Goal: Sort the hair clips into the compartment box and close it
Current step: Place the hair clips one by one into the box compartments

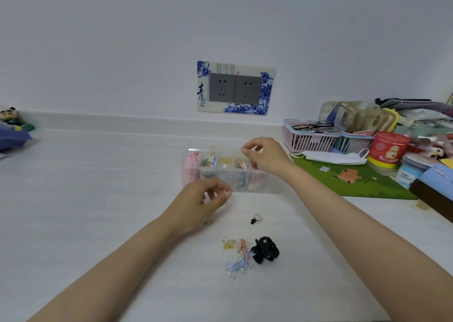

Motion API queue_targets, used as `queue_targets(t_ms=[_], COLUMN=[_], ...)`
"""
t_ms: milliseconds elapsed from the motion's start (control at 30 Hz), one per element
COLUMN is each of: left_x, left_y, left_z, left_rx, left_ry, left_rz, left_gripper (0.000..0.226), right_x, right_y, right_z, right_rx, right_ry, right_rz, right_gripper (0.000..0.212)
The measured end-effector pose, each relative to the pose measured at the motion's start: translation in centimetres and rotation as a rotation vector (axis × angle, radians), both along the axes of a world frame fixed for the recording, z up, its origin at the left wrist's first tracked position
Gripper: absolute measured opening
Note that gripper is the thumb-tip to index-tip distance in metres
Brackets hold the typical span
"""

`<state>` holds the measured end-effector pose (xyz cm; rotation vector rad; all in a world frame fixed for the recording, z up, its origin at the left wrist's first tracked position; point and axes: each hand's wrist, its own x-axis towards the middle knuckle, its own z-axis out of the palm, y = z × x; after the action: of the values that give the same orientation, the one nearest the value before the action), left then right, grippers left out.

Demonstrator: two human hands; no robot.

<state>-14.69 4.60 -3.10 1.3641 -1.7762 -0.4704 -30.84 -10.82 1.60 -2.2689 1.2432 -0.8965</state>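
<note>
**hands at the box, loose clips within reach**

the clear compartment box [257, 187] sits on the tabletop [98, 199] and appears open, with several cells already holding clips. the right hand [266, 158] hovers over the right-side cells, thumb and forefinger pinched together, likely to drop in something small. i cannot tell if it grips anything. the left hand [203, 199] curls at the front wall, probably steadying it, and its hold is unclear too. the black claw clip [266, 249], yellow clip [229, 243] and blue bow clip [236, 267] lie nearer the person, handy for picking.
</note>
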Motion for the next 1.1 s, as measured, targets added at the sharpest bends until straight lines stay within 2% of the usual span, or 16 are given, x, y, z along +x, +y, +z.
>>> queue_targets(t_ms=[133, 233, 367, 533, 667, 767, 933, 1033, 1100], left_x=[-0.3, -0.4, -0.9, -1.3, -1.8, -2.2, -2.2, -2.1, -2.1], left_y=[0.1, 0.2, 0.6, 1.5, 2.2, 2.5, 2.0, 1.6, 1.2], left_z=[-0.1, -0.1, 0.1, 0.4, 0.8, 0.9, 0.6, 0.5, 0.8], left_rx=[0.036, 0.071, 0.1, 0.14, 0.145, 0.163, 0.07, -0.047, -0.129], left_ry=[-0.028, -0.049, -0.064, -0.099, -0.085, -0.098, -0.083, -0.088, -0.165], left_rz=[-0.03, -0.05, -0.078, -0.127, -0.154, -0.186, -0.117, -0.031, -0.012], left_gripper=[0.011, 0.011, 0.014, 0.028, 0.021, 0.031, 0.037, 0.039, 0.04], right_x=[-1.6, -3.3, -5.7, -7.8, -8.3, -8.4, -8.6, -8.6, -8.5], right_y=[2.5, 5.6, 8.5, 10.5, 12.0, 12.2, 12.2, 11.6, 10.4], right_z=[0.7, 0.8, -0.8, -1.4, -2.1, -2.6, -2.8, -2.2, -1.3], right_rx=[-0.105, 0.022, 0.245, 0.385, 0.378, 0.357, 0.424, 0.456, 0.391], right_ry=[-0.128, -0.182, 0.034, 0.061, 0.209, 0.215, 0.138, -0.033, -0.173], right_rz=[0.057, 0.22, 0.361, 0.435, 0.495, 0.461, 0.498, 0.467, 0.379], right_gripper=[0.007, 0.006, 0.014, 0.017, 0.021, 0.02, 0.027, 0.029, 0.028])
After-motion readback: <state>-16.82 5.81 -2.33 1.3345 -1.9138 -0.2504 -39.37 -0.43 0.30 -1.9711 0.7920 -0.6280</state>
